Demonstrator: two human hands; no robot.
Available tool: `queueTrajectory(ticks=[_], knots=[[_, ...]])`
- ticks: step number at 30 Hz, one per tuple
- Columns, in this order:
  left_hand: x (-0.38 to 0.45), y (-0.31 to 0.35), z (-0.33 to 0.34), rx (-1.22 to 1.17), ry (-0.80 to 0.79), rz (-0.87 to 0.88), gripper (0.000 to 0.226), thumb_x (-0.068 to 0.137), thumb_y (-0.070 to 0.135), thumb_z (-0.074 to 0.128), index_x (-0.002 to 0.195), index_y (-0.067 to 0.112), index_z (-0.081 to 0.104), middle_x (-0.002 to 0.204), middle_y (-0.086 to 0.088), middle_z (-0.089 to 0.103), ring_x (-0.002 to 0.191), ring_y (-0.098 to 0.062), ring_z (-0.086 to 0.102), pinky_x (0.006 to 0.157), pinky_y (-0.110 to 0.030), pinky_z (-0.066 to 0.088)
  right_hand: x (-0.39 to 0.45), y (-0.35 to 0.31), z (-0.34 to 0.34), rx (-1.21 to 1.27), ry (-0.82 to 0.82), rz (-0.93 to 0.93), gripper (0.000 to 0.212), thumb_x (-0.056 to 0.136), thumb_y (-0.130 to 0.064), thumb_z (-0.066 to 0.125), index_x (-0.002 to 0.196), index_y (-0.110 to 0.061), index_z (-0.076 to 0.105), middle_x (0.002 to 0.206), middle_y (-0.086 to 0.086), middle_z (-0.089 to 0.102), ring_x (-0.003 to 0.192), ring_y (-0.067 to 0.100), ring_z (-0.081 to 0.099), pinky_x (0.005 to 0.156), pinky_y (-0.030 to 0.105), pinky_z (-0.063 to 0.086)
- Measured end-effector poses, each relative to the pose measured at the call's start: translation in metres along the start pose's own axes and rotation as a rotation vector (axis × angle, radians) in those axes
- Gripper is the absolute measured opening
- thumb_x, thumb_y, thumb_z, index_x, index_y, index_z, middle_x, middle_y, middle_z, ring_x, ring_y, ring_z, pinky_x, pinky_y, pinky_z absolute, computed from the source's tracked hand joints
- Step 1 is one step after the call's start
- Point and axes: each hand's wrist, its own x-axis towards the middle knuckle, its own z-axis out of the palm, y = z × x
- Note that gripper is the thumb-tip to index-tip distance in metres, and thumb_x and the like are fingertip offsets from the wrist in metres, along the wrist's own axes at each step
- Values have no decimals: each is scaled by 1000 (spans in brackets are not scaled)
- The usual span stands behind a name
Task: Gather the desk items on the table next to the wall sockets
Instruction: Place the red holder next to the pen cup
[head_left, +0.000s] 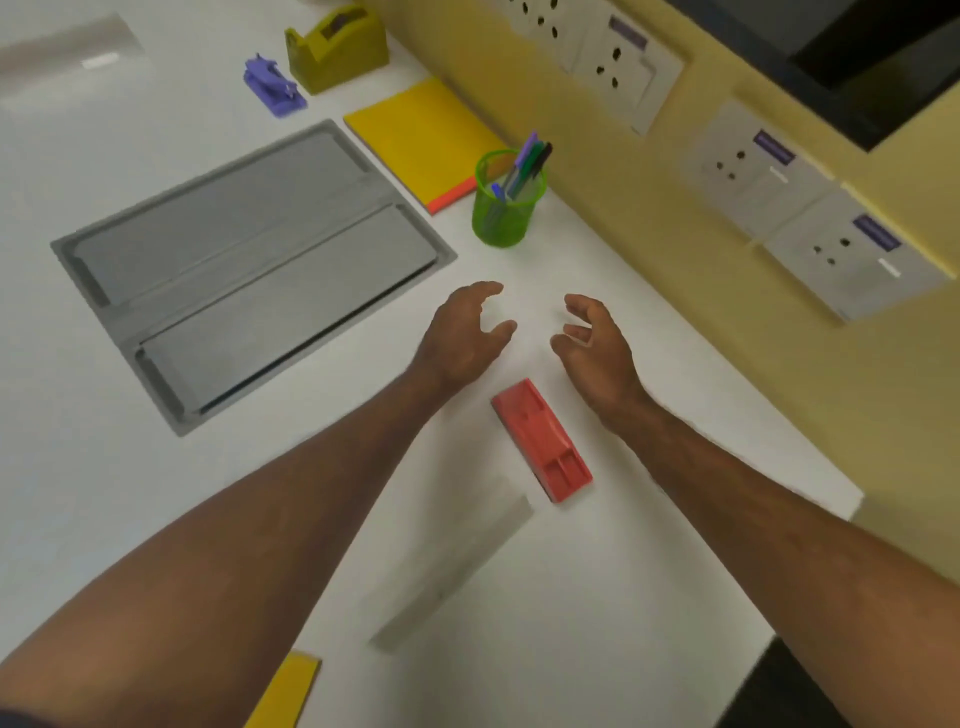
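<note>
My left hand (465, 332) and my right hand (597, 340) hover side by side over the white table (519, 571), fingers curled apart, holding nothing. A red eraser-like block (542, 439) lies just below and between them. A green mesh pen cup (506, 200) with several pens stands beyond the hands near the yellow wall. A yellow notepad (421, 137) lies behind the cup. Farther back are a yellow-green tape dispenser (337, 49) and a small purple stapler-like item (274, 85). Wall sockets (810, 228) line the wall on the right.
A grey recessed double-lid cable hatch (249, 260) is set into the table left of the hands. Another yellow pad (288, 691) pokes in at the bottom edge. The table's edge runs at the lower right, with dark floor beyond.
</note>
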Motion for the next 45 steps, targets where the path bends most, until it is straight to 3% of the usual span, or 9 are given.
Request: queueTrajectory(ticks=[3, 10, 16, 20, 26, 30, 34, 39, 45], knots=[[-30, 1, 6, 23, -53, 42, 45, 91, 25, 69, 135, 19, 58, 139, -1, 55, 118, -16, 57, 92, -14, 39, -36, 11, -6, -20, 12, 11, 51, 95, -15, 61, 144, -22, 47, 146, -9, 50, 122, 12, 53, 103, 28, 46], [-64, 4, 15, 161, -184, 151, 50, 91, 17, 63, 140, 15, 54, 143, -4, 52, 133, -16, 47, 103, -15, 30, -98, 37, -15, -40, 15, 25, 58, 91, -26, 68, 144, -27, 45, 145, -14, 48, 126, 10, 51, 105, 34, 47], [-67, 9, 23, 387, -350, 242, 66, 84, 2, 57, 149, 9, 42, 153, -15, 41, 144, -32, 35, 120, -42, 26, -123, 60, -14, -154, -47, 8, 73, 84, -31, 76, 148, -25, 40, 148, -8, 45, 131, 16, 47, 108, 41, 46], [-70, 3, 26, 593, -455, 300, 79, 82, -4, 57, 154, 13, 30, 159, -18, 25, 147, -38, 24, 120, -45, 24, -127, 72, -10, -322, -97, -21, 83, 80, -29, 81, 150, -16, 37, 147, 6, 46, 133, 26, 45, 108, 43, 44], [-69, -1, 31, 622, -412, 297, 76, 85, -4, 58, 153, 15, 32, 160, -14, 24, 142, -40, 26, 115, -47, 31, -126, 82, -4, -377, -67, -99, 69, 79, -27, 82, 138, -15, 49, 129, 7, 55, 117, 26, 50, 93, 29, 43], [-66, -4, 35, 568, -378, 289, 71, 87, -7, 53, 152, 16, 35, 157, -12, 31, 137, -38, 33, 110, -49, 37, -124, 85, -3, -379, -57, -106, 66, 78, -28, 83, 134, -15, 50, 125, 6, 55, 113, 23, 50, 90, 29, 43], [-61, -4, 33, 554, -354, 305, 64, 87, -1, 57, 147, 16, 41, 148, -10, 41, 133, -32, 39, 108, -44, 37, -115, 83, -7, -363, -37, -103, 63, 75, -17, 81, 131, -14, 52, 121, 5, 55, 109, 24, 51, 86, 27, 42], [-52, -2, 21, 373, -236, 238, 59, 84, 9, 65, 141, 14, 49, 138, -13, 47, 128, -32, 42, 107, -44, 38, -79, 66, -23, -411, -69, -144, 64, 70, -6, 75, 130, -9, 52, 121, 8, 56, 110, 28, 51, 92, 34, 44], [-31, 4, 13, 230, -33, 156, 57, 80, 9, 71, 135, 9, 53, 130, -15, 53, 122, -32, 48, 105, -40, 40, -8, 29, -44, -514, -68, -321, 57, 68, 3, 72, 124, -6, 60, 118, 16, 59, 110, 33, 53, 95, 35, 44]])
